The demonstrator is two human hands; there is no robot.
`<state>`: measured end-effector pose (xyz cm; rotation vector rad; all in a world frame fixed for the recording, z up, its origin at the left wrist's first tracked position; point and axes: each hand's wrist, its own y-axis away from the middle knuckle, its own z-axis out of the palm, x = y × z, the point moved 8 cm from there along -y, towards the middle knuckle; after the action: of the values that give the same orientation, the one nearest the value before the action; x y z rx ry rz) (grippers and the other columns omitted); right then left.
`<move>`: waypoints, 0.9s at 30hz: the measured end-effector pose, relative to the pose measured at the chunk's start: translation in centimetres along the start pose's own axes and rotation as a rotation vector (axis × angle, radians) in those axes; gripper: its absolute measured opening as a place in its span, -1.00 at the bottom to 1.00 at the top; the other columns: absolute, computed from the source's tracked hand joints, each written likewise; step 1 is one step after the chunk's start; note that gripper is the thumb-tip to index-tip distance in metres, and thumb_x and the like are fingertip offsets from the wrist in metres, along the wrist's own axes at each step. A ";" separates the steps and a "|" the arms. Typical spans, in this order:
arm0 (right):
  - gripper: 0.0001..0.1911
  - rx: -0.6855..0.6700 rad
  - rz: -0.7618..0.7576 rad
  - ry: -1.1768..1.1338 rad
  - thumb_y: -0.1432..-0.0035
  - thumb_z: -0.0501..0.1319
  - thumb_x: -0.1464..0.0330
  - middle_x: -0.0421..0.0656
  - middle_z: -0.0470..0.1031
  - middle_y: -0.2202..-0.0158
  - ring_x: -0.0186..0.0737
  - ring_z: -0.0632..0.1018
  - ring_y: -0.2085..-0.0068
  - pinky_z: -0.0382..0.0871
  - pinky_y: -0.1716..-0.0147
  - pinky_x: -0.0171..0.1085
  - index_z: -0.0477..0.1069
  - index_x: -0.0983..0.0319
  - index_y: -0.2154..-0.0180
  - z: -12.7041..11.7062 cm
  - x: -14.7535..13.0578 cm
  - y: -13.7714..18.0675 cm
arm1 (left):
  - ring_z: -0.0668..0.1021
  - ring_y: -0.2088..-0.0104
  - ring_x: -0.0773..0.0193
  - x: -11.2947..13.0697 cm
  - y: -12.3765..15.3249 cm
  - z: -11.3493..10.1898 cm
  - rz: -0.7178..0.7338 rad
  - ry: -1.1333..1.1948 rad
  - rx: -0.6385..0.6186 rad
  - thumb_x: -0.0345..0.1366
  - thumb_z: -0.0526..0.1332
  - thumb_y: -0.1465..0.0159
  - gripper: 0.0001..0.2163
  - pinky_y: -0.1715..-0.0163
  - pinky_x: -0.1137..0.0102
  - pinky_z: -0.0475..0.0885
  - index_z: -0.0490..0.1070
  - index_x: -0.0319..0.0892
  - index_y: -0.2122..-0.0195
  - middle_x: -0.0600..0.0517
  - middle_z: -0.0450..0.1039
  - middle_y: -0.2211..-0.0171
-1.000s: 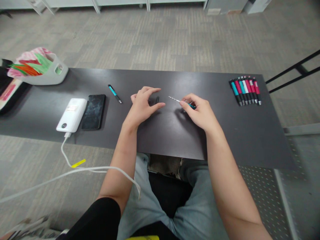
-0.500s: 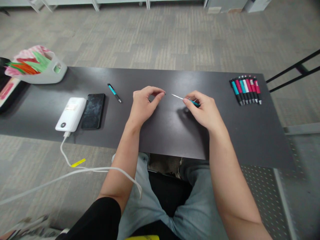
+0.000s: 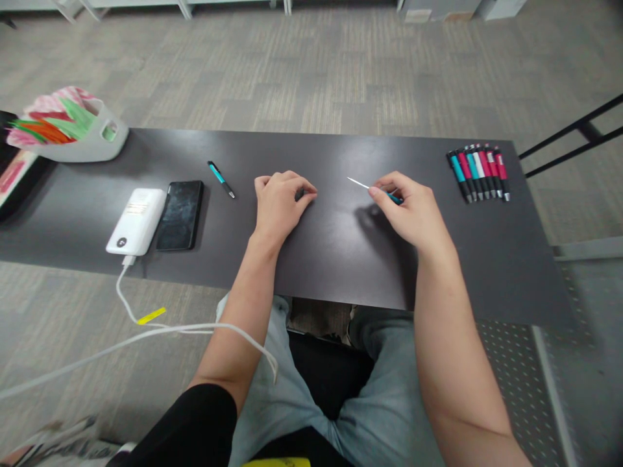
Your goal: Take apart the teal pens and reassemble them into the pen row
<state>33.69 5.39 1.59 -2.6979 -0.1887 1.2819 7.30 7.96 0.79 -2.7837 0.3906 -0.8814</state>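
Left hand (image 3: 277,204) dipped toward the desk (image 3: 341,259), I have brought thumb and forefinger tips together around a small dark piece (image 3: 299,194), which shows in the loop they make; a second ago the same hand was spread wide about it. Whether those tips pinch the piece itself, something tinier or nothing at all, I cannot tell from my distant seat. Right hand (image 3: 406,204) has drawn outward, widening the gap between the two, its thumb and fingers pinching a teal barrel (image 3: 395,198) with a thin refill (image 3: 357,183) bared and pointing left. Banding like a coil ran along that refill a second earlier; now it looks plain and pale, so I judge the spring has come off, though the tip is too fine to be certain. As I read it, the work stands with the pen in separate parts: barrel and refill together on my right, dark piece well apart on my left. Elsewhere on the desk, all lies as it did: the lone pen (image 3: 221,179) left of my hands, the phone (image 3: 180,215) just beside the power bank (image 3: 136,222), and the pen row (image 3: 479,174) near the right end.
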 end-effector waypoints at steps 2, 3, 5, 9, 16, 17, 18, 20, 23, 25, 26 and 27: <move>-0.82 -0.003 -0.003 -0.004 -0.49 0.36 0.12 -0.07 0.75 0.16 0.11 0.68 0.13 0.59 -0.01 0.12 0.65 0.05 0.13 0.1 -0.1 0.0 | 0.64 -0.20 -0.19 0.0 0.0 0.3 0.005 -0.009 -0.019 -0.27 0.43 -0.47 -0.91 -0.34 -0.22 0.24 0.73 0.07 0.18 0.01 0.80 -0.04; -0.82 0.001 -0.005 -0.004 -0.48 0.36 0.12 -0.07 0.74 0.16 0.12 0.68 0.12 0.59 -0.01 0.13 0.65 0.05 0.13 0.1 -0.1 0.0 | 0.63 -0.22 -0.20 0.0 0.0 0.4 0.009 -0.009 -0.033 -0.27 0.42 -0.48 -0.91 -0.36 -0.24 0.21 0.73 0.08 0.19 0.02 0.80 -0.05; -0.82 -0.008 -0.002 0.005 -0.49 0.36 0.10 -0.07 0.74 0.15 0.15 0.68 0.10 0.61 -0.03 0.15 0.66 0.02 0.13 0.2 0.0 0.0 | 0.60 -0.25 -0.22 0.0 0.0 0.7 0.022 -0.004 -0.060 -0.26 0.42 -0.48 -0.91 -0.38 -0.28 0.17 0.72 0.08 0.18 0.03 0.81 -0.06; -0.81 -0.045 0.006 0.019 -0.54 0.33 0.08 -0.05 0.75 0.10 0.16 0.67 0.06 0.61 -0.08 0.16 0.65 -0.01 0.10 0.4 0.2 0.0 | 0.55 -0.31 -0.26 -0.2 0.1 0.7 0.032 -0.009 -0.086 -0.20 0.44 -0.49 -0.93 -0.39 -0.29 0.18 0.74 0.13 0.06 0.02 0.77 -0.20; -0.82 -0.013 -0.012 0.010 -0.47 0.37 0.11 -0.09 0.76 0.16 0.09 0.69 0.11 0.56 -0.04 0.11 0.65 0.05 0.14 0.5 0.5 0.0 | 0.53 -0.39 -0.27 -2.3 0.6 0.0 -0.023 0.012 -0.174 -0.03 0.45 -0.49 -0.61 -0.38 -0.16 0.25 0.65 0.21 -0.32 0.00 0.67 -0.35; -0.81 -0.005 -0.016 0.007 -0.46 0.37 0.12 -0.10 0.76 0.16 0.08 0.70 0.12 0.55 -0.03 0.09 0.65 0.06 0.14 0.5 0.5 -0.1 | 0.54 -0.39 -0.27 -2.5 0.7 -0.1 -0.033 0.015 -0.182 -0.03 0.44 -0.50 -0.62 -0.38 -0.16 0.25 0.65 0.21 -0.32 0.00 0.68 -0.34; -0.81 0.000 -0.022 0.004 -0.46 0.37 0.12 -0.11 0.76 0.17 0.07 0.70 0.12 0.55 -0.03 0.08 0.65 0.08 0.13 0.6 0.5 -0.1 | 0.54 -0.38 -0.26 -2.6 0.7 -0.2 -0.039 0.018 -0.187 -0.03 0.43 -0.50 -0.63 -0.39 -0.16 0.24 0.66 0.21 -0.31 0.00 0.69 -0.33; -0.80 -0.010 -0.031 -0.001 -0.46 0.37 0.12 -0.10 0.77 0.16 0.08 0.71 0.11 0.55 -0.04 0.07 0.65 0.08 0.12 0.8 0.5 -0.1 | 0.56 -0.37 -0.27 -2.7 0.6 -0.2 -0.039 0.024 -0.193 -0.03 0.43 -0.50 -0.65 -0.39 -0.17 0.24 0.67 0.20 -0.28 0.00 0.71 -0.30; -0.79 -0.031 -0.035 0.001 -0.47 0.36 0.09 -0.08 0.76 0.18 0.11 0.71 0.11 0.57 -0.04 0.08 0.65 0.06 0.13 1.0 0.3 -0.1 | 0.57 -0.35 -0.28 -2.7 0.5 0.0 -0.032 0.040 -0.196 0.00 0.47 -0.47 -0.66 -0.39 -0.19 0.24 0.69 0.20 -0.23 0.00 0.72 -0.26; -0.80 -0.044 -0.036 0.009 -0.47 0.35 0.10 -0.08 0.75 0.19 0.11 0.71 0.12 0.57 -0.03 0.07 0.65 0.06 0.13 1.1 0.0 -0.1 | 0.57 -0.35 -0.29 -2.7 0.5 0.0 -0.027 0.055 -0.192 0.01 0.50 -0.45 -0.66 -0.40 -0.19 0.22 0.70 0.20 -0.22 0.00 0.72 -0.27; -0.80 -0.046 -0.037 0.012 -0.46 0.35 0.11 -0.08 0.75 0.19 0.12 0.71 0.12 0.57 -0.03 0.07 0.65 0.06 0.13 1.1 -0.1 -0.1 | 0.57 -0.35 -0.29 -2.7 0.5 0.0 -0.025 0.063 -0.188 0.02 0.50 -0.44 -0.65 -0.40 -0.19 0.22 0.69 0.20 -0.22 0.00 0.71 -0.29; -0.80 -0.050 -0.039 0.014 -0.46 0.35 0.12 -0.07 0.75 0.19 0.12 0.71 0.12 0.57 -0.03 0.07 0.65 0.07 0.12 1.1 -0.2 -0.1 | 0.57 -0.36 -0.28 -2.6 0.5 -0.1 -0.023 0.069 -0.183 0.03 0.51 -0.44 -0.64 -0.41 -0.19 0.22 0.69 0.19 -0.22 0.00 0.70 -0.31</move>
<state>32.69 5.53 1.05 -2.7301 -0.2736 1.2636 5.09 8.26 -0.68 -2.9345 0.4731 -0.9967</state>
